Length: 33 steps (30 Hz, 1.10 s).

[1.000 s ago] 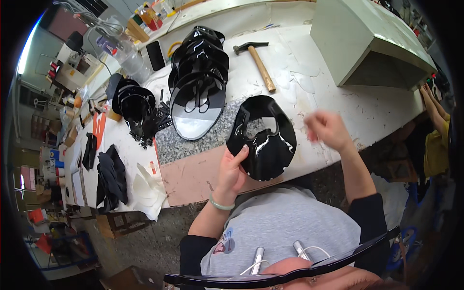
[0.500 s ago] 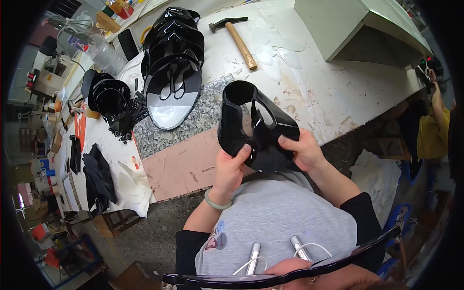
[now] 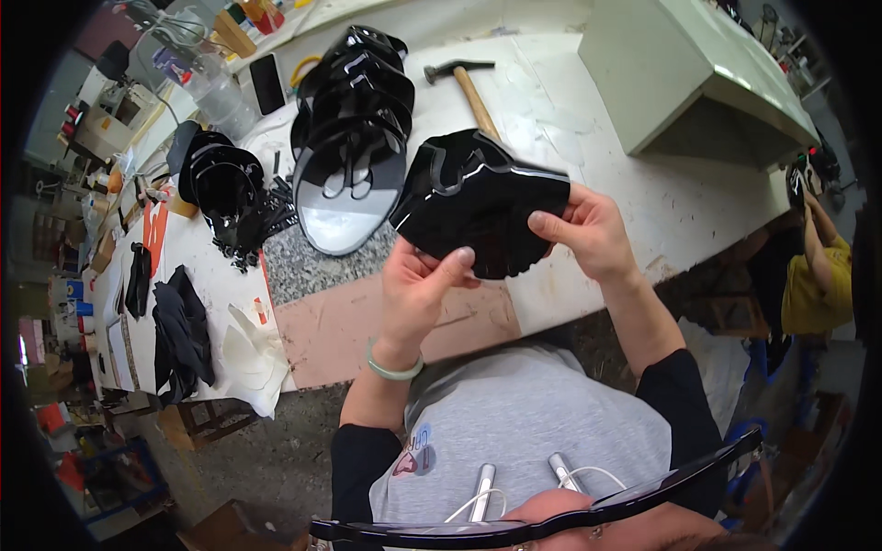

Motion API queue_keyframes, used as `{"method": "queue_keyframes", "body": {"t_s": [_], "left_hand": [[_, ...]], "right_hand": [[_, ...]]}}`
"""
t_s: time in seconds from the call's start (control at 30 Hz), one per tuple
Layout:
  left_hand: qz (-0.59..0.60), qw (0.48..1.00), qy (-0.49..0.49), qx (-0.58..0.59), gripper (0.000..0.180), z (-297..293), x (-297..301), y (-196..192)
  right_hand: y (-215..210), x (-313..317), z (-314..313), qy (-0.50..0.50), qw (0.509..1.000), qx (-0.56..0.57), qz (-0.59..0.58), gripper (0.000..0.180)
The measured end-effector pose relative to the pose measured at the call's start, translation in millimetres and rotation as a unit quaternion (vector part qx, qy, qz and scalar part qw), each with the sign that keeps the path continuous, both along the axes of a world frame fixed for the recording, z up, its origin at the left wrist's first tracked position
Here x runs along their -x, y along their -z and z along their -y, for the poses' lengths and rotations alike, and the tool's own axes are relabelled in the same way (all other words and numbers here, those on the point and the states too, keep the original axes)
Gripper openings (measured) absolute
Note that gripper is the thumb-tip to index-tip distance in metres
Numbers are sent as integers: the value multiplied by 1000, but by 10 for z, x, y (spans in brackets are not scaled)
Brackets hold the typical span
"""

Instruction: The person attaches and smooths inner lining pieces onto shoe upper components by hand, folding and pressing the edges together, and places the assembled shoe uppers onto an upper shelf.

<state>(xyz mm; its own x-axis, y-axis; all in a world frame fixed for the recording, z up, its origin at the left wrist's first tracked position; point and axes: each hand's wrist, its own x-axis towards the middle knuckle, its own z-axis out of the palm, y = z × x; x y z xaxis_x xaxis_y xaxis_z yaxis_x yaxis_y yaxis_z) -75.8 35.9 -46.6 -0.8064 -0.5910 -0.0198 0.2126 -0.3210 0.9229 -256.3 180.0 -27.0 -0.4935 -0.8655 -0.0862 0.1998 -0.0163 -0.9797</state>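
Between my two hands is a glossy black shoe upper [image 3: 496, 216] with a cut-out edge, held up over the near part of the worktable and tilted so its broad side shows. My left hand [image 3: 427, 280] pinches its lower left edge, thumb on the near face. My right hand [image 3: 588, 230] grips the right side, thumb also on the near face; the other fingers are partly hidden behind the piece. Just beyond it lies a hammer [image 3: 473, 96] with a wooden handle, its lower end covered by the upper. Left of it sits a nested row of similar black uppers [image 3: 354, 119].
A smaller black stack [image 3: 220, 184] and dark scraps [image 3: 276, 211] lie further left, near black cloth [image 3: 182, 335] and cream material [image 3: 253, 358]. A phone [image 3: 267, 84] rests at the back. A grey metal hood [image 3: 689, 83] stands back right; a person in yellow [image 3: 818, 289] is at far right.
Both hands have raised the shoe upper and tipped it, so its opening no longer faces up and its broad side shows. My hands have moved slightly apart. The view has shifted a little.
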Motion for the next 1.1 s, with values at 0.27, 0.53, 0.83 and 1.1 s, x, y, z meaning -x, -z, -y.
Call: {"method": "queue_keyframes", "body": {"t_s": [0.27, 0.53, 0.83, 1.1], "left_hand": [[86, 984, 159, 1, 33, 101, 13, 475], [101, 982, 156, 32, 31, 163, -84, 402], [177, 968, 163, 70, 41, 396, -24, 518], [125, 976, 155, 91, 43, 266, -27, 598]], "right_hand": [[-262, 921, 196, 219, 953, 68, -198, 25], [-887, 2641, 1755, 387, 594, -27, -705, 27], [251, 4126, 3579, 250, 469, -327, -782, 71], [1041, 2981, 3394, 167, 698, -7, -697, 53]]}}
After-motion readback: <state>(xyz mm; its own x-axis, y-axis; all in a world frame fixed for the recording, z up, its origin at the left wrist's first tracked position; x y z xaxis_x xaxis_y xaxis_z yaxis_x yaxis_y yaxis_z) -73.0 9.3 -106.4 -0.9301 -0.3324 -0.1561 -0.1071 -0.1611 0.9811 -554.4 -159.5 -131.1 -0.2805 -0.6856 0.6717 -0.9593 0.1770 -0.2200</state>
